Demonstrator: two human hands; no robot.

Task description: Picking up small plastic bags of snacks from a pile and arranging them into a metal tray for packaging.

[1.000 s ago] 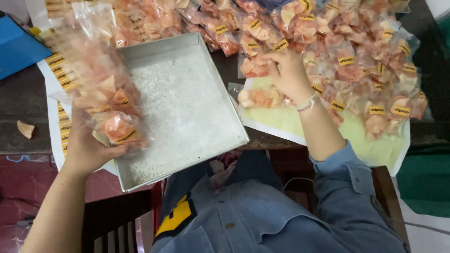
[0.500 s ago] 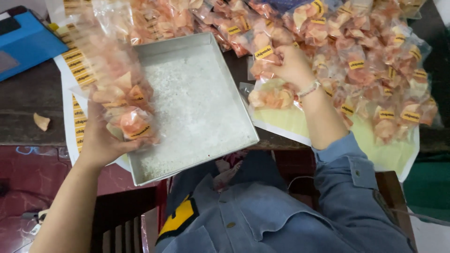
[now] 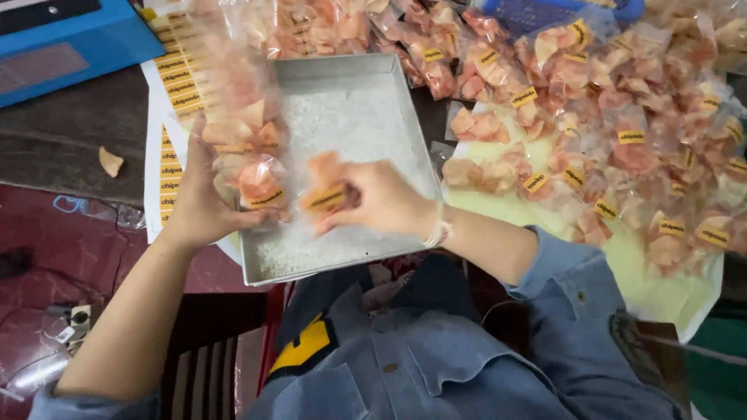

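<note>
Head view, the only one here: the left hand (image 3: 204, 208) has its grip clamped around a tall stack of clear snack bags (image 3: 237, 140) full of pinkish-orange crackers, held up over the left edge of the metal tray (image 3: 366, 85). The right hand (image 3: 381, 201) is pinched shut on one more small bag (image 3: 325, 193), just beside the stack and above the tray.

Progress-wise, I'd say it's early going. A handful of bags are gathered, but a big pile of loose bags (image 3: 622, 132) sits on the tabletop (image 3: 70, 144) to the right.

Hard to make out: the top of the stack is motion-blurred, so no counting bags. The pile runs off the frame's top and right. The tray looks dusted with crumbs, nothing else in it.
</note>
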